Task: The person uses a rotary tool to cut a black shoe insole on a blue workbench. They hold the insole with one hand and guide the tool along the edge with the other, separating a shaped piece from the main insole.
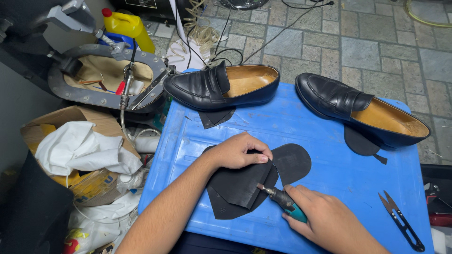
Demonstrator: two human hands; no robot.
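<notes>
My left hand (239,151) presses down on a stack of black rubber sole pieces (245,186) lying on a blue plastic stool top (301,127). My right hand (322,216) grips a small knife with a teal handle (285,201), its blade tip touching the edge of the top sole piece. A rounded black sole sheet (293,162) lies just right of my left hand. Two black loafers with tan insoles stand at the back: one (221,87) at the left, one (360,110) at the right, each over a black rubber scrap.
Black thread snips (400,221) lie at the stool's right front. To the left are a cardboard box with white cloth (80,146), a grey metal shoe-press frame (106,77) and a yellow bottle (128,26). Cables cross the stone-tiled floor (376,42) behind.
</notes>
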